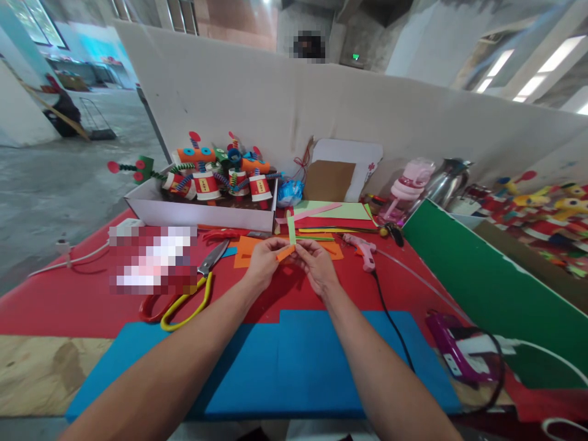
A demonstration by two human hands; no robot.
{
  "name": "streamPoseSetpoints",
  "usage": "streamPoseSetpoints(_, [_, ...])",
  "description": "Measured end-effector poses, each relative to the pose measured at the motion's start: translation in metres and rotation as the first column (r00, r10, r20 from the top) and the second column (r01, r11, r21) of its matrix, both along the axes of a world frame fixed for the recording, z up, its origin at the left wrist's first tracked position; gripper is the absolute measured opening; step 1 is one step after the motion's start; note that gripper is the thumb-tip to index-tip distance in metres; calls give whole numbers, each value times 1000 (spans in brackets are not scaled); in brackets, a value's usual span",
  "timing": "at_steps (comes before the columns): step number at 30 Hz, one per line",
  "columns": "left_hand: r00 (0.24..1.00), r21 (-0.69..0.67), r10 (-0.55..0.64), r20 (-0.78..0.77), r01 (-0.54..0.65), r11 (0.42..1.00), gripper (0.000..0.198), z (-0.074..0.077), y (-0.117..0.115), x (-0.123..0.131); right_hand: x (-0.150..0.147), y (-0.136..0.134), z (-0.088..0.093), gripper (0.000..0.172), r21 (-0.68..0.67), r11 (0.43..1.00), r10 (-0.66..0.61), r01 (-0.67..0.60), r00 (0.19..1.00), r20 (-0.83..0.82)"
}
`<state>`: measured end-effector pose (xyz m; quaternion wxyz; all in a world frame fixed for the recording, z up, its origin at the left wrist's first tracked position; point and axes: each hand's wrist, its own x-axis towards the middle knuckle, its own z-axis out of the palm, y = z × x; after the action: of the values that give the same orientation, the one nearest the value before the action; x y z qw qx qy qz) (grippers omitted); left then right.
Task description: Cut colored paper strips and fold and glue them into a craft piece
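Observation:
My left hand [265,264] and my right hand [318,263] meet over the middle of the red table, fingers pinched. Between their fingertips they hold two paper strips: a light green strip [291,230] standing upright and an orange strip [285,253] at its lower end. Whether the two are stuck together I cannot tell. Beneath and behind the hands lie orange paper pieces [243,251]. To the right of my right hand rests a pink glue gun [362,250]. Big scissors [195,294] with red and yellow handles lie left of my left hand, blades half apart.
A white box [202,213] of paper-cup figures stands at the back left. Coloured paper sheets [340,211] lie behind the hands, with a pink bottle [408,187] farther right. Blue sheets [275,367] cover the near edge. A green board [496,294] and a purple power strip [459,349] are right.

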<state>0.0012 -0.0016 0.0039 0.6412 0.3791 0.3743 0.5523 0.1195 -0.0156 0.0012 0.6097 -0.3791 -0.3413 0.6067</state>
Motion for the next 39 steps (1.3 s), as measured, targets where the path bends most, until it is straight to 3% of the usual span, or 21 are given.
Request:
streamPoseSetpoints(18, [999,35,-24,45,23,999,30,-3,3,-2,-4,4,-6,23,98,987,-146,130,972,184])
streamPoseSetpoints(22, [999,62,-30,38,27,998,28,-7,4,-1,-5,4,-8,21,121,980,-176,156,968,177])
streamPoseSetpoints(27, [994,3,-45,98,45,999,30,-11,7,0,-6,4,-6,21,125,974,-207,191,970,128])
streamPoseSetpoints(31, [983,63,-108,149,99,993,27,-8,4,2,-7,4,-6,21,124,965,-244,231,964,106])
streamPoseSetpoints(39, [999,8,-30,13,30,1000,35,-8,6,-1,-9,1,-7,29,44,993,-116,113,989,94])
